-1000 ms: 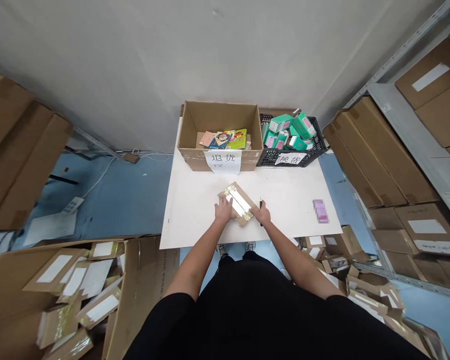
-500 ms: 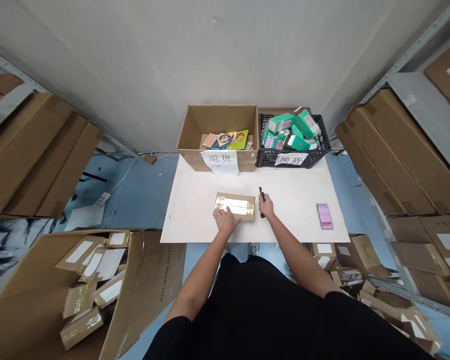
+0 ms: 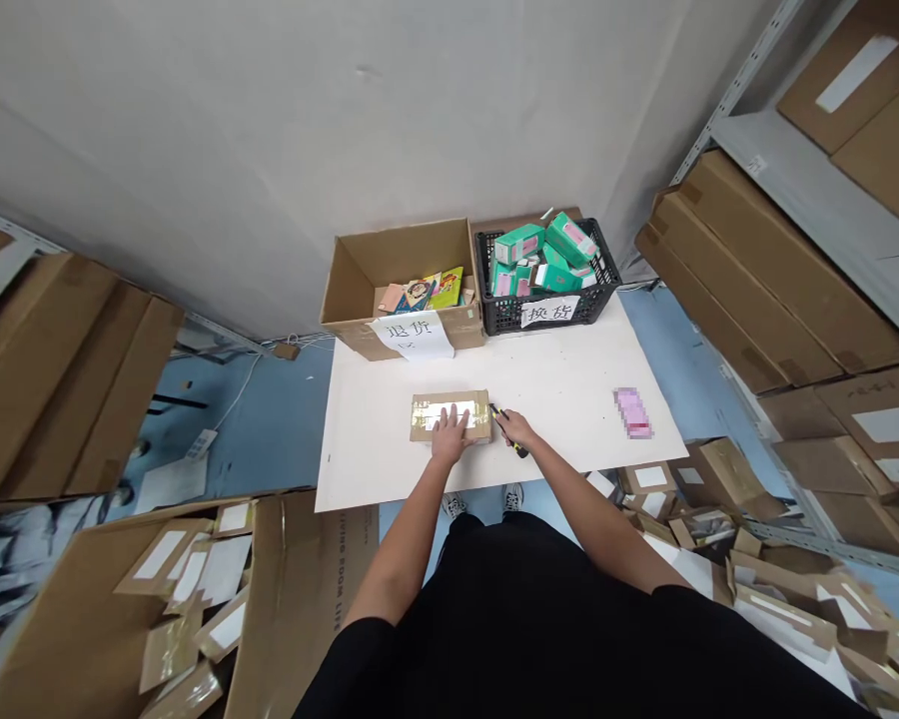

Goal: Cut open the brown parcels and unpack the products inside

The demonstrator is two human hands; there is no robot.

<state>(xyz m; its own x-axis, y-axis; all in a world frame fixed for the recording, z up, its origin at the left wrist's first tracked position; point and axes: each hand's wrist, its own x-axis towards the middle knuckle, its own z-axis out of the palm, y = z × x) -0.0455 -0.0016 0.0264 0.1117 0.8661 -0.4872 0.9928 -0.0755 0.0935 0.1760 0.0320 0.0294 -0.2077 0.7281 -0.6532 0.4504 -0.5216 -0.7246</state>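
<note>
Parcel (image 3: 449,397) of brown cardboard, bound with shiny tape, lies flat on the white desk (image 3: 367,429), its long side running left to right before the person. The left hand (image 3: 451,434) rests on top of the parcel near its front edge, open with fingers spread, laid over the white label (image 3: 430,416) without closing around anything. Just right of the parcel, the right hand (image 3: 516,430) is closed around a black-and-yellow cutter (image 3: 499,412), whose front end slants toward the parcel's right end; whether the tip touches the cardboard I cannot tell.

Behind the parcel stands an open cardboard box (image 3: 460,325) with colourful books (image 3: 427,292) inside and a handwritten paper sign (image 3: 420,335) on its front. Behind the parcel and to its right, next to that box, a black basket (image 3: 503,319) holds green-and-pink cartons (image 3: 561,278) and bears a sign of its own. Well to the right of the parcel lies a pink item (image 3: 633,412), blurred out. Below and left of the parcel, off the desk, a large open carton (image 3: 292,569) contains more taped parcels (image 3: 172,639).
</note>
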